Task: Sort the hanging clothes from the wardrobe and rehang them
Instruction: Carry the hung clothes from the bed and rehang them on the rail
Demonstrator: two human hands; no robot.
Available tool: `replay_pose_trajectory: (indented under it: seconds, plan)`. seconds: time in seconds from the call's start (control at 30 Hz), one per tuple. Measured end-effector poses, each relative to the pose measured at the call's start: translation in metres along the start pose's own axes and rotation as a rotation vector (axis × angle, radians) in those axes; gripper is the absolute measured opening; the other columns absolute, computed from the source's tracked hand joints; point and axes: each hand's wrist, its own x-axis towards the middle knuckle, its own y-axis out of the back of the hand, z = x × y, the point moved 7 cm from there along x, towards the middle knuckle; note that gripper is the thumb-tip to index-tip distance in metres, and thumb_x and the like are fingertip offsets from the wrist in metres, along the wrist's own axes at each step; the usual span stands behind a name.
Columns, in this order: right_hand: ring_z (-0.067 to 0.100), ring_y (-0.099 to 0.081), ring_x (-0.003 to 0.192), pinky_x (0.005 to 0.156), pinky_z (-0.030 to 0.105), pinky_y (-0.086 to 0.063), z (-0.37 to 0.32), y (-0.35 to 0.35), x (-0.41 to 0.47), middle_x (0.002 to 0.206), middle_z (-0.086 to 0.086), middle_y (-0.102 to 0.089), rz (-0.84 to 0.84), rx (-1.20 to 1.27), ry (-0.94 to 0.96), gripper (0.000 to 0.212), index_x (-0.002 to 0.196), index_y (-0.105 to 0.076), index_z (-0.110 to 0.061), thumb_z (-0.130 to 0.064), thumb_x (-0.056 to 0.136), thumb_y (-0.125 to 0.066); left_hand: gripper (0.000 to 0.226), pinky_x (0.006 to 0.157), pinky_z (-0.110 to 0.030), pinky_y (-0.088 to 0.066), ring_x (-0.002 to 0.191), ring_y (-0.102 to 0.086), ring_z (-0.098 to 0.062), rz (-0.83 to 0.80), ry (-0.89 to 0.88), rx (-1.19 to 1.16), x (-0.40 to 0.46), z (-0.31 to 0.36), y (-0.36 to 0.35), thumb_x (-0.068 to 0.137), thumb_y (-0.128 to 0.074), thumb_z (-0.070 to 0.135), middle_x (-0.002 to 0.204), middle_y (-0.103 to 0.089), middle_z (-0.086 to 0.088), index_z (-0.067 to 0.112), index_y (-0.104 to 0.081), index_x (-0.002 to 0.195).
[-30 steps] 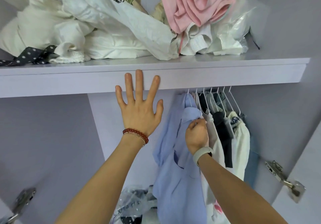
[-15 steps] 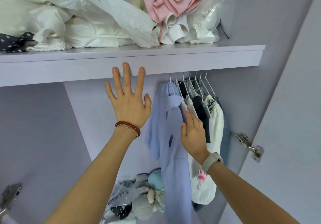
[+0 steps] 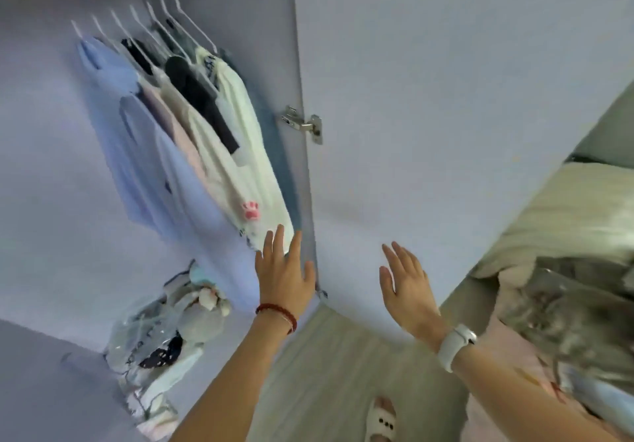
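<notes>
Several garments hang on white wire hangers (image 3: 164, 16) at the upper left of the wardrobe: a light blue shirt (image 3: 137, 139) at the front, a pale pink piece, a black one (image 3: 199, 98), and a white top with a pink paw print (image 3: 240, 153). My left hand (image 3: 284, 270), with a red bead bracelet, is spread flat just below the hem of the white top, holding nothing. My right hand (image 3: 408, 287), with a white wristband, is spread in front of the wardrobe door (image 3: 446, 81) and is empty.
The open lilac door stands right of the clothes, with a metal hinge (image 3: 303, 124) on its inner edge. Plastic bags and a plush toy (image 3: 171, 325) lie on the wardrobe floor. A bed with rumpled bedding (image 3: 566, 253) is at the right. A slippered foot (image 3: 380, 421) is on the wooden floor.
Both hands have left the shelf edge and the clothes and dropped lower, fingers apart. The view has swung down and right, so the top shelf is gone and the door and bed appear.
</notes>
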Motion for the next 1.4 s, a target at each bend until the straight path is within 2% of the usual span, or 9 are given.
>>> replay_pose_trajectory:
  seconds: [0.23,0.4,0.53,0.7,0.8,0.97,1.13,1.27,1.4]
  plan:
    - [0.025,-0.021,0.139,0.112,0.038,-0.018,0.187,0.048,-0.134,0.15,0.008,-0.027,0.057,-0.029,-0.531,0.045,0.142,-0.03,-0.013,-0.024,0.098,-0.031,0.053,0.113,-0.04,-0.013,0.142,-0.006,-0.02,-0.392,-0.444,-0.034,-0.065,0.183,-0.131,0.095,-0.038,0.03,0.154,-0.011,-0.006,0.019,-0.022,0.145]
    - [0.027,-0.024,0.137,0.112,0.039,-0.021,0.292,0.085,-0.246,0.148,0.01,-0.031,0.194,0.049,-0.875,0.044,0.14,-0.032,-0.011,-0.022,0.098,-0.033,0.052,0.11,-0.038,-0.018,0.137,-0.022,-0.023,-0.563,-0.752,-0.027,-0.124,0.316,-0.197,0.093,-0.041,0.031,0.153,-0.016,-0.008,0.02,-0.028,0.143]
    - [0.029,-0.026,0.136,0.111,0.039,-0.023,0.368,0.102,-0.347,0.147,0.013,-0.031,0.248,0.094,-1.145,0.046,0.141,-0.029,-0.007,-0.021,0.098,-0.033,0.053,0.112,-0.04,-0.02,0.138,-0.021,-0.027,-0.74,-0.959,0.012,-0.188,0.411,-0.257,0.093,-0.042,0.028,0.153,-0.015,-0.01,0.017,-0.029,0.143]
    - [0.033,-0.033,0.131,0.107,0.039,-0.025,0.446,0.119,-0.467,0.143,0.017,-0.036,0.344,0.132,-1.456,0.045,0.139,-0.031,-0.004,-0.022,0.097,-0.033,0.052,0.108,-0.041,-0.029,0.135,-0.025,-0.026,-0.843,-1.171,0.133,-0.283,0.5,-0.32,0.093,-0.042,0.033,0.149,-0.022,-0.01,0.018,-0.03,0.141]
    - [0.035,-0.037,0.126,0.104,0.04,-0.027,0.482,0.128,-0.53,0.136,0.021,-0.042,0.411,0.141,-1.597,0.042,0.135,-0.036,-0.002,-0.017,0.095,-0.035,0.052,0.11,-0.04,-0.022,0.138,-0.018,-0.023,-0.937,-1.295,0.202,-0.345,0.532,-0.351,0.093,-0.039,0.034,0.151,-0.02,-0.006,0.02,-0.028,0.142]
    - [0.038,-0.037,0.125,0.105,0.046,-0.028,0.542,0.14,-0.627,0.136,0.023,-0.042,0.493,0.118,-1.768,0.045,0.136,-0.033,-0.001,-0.016,0.093,-0.039,0.055,0.114,-0.052,-0.005,0.143,0.003,-0.024,-1.106,-1.453,0.348,-0.434,0.563,-0.408,0.095,-0.033,0.037,0.156,0.001,-0.001,0.027,-0.014,0.146]
    - [0.036,-0.029,0.132,0.108,0.053,-0.021,0.592,0.141,-0.697,0.145,0.017,-0.03,0.515,0.117,-1.941,0.049,0.137,-0.027,-0.003,-0.021,0.092,-0.036,0.064,0.108,-0.058,0.013,0.139,0.021,-0.031,-1.065,-1.571,0.577,-0.478,0.563,-0.454,0.092,-0.034,0.047,0.155,0.016,-0.005,0.034,-0.001,0.146]
    - [0.039,-0.039,0.122,0.101,0.053,-0.031,0.619,0.137,-0.716,0.133,0.023,-0.041,0.565,0.201,-1.953,0.035,0.122,-0.036,0.001,-0.021,0.095,-0.035,0.066,0.105,-0.057,0.017,0.137,0.026,-0.033,-0.993,-1.621,0.64,-0.482,0.554,-0.466,0.091,-0.03,0.053,0.153,0.02,-0.006,0.034,0.001,0.146]
    - [0.039,-0.04,0.118,0.099,0.051,-0.034,0.623,0.141,-0.722,0.124,0.027,-0.045,0.616,0.146,-2.028,0.035,0.115,-0.045,-0.001,-0.028,0.094,-0.039,0.065,0.107,-0.055,0.015,0.137,0.027,-0.031,-1.026,-1.615,0.681,-0.479,0.554,-0.471,0.091,-0.032,0.055,0.153,0.022,-0.003,0.039,0.001,0.145]
